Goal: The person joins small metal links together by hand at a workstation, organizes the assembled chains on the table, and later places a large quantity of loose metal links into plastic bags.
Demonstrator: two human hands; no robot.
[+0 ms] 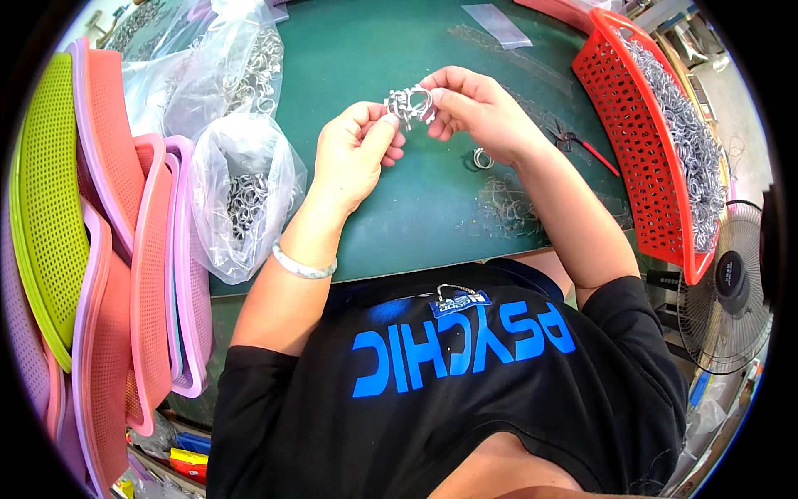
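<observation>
**Green counter (391, 220), packed on both sides**

So the counter takes up most of the view, and a person in a black T-shirt (453, 353) with blue lettering sits right up against it. Down the left side there's a big stack of plastic baskets (112, 249), pink, purple and lime green, all nested at an angle. Over on the right, a red basket (638, 158) is loaded with small metal pieces (682, 137), with a round fan (731, 279) just beyond it.

Two clear plastic bags sit by the stack: a large bag (170, 96) at the back and a smaller bag (283, 179) in front, both with metal rings inside.

Now the hands, up over the middle of the counter. The left hand (357, 150) has its thumb and fingers closed on the left part of a clump of metal rings (401, 106), and the right hand (478, 116) pinches the ring at the clump's right end. Can't tell if those rings are linked.

Smaller stuff: red-handled pliers (588, 150) near the red basket, a clear plastic strip (497, 27) at the far edge, a pale bracelet (303, 264) on the left wrist, and a few loose rings (483, 158) below the right hand.
</observation>
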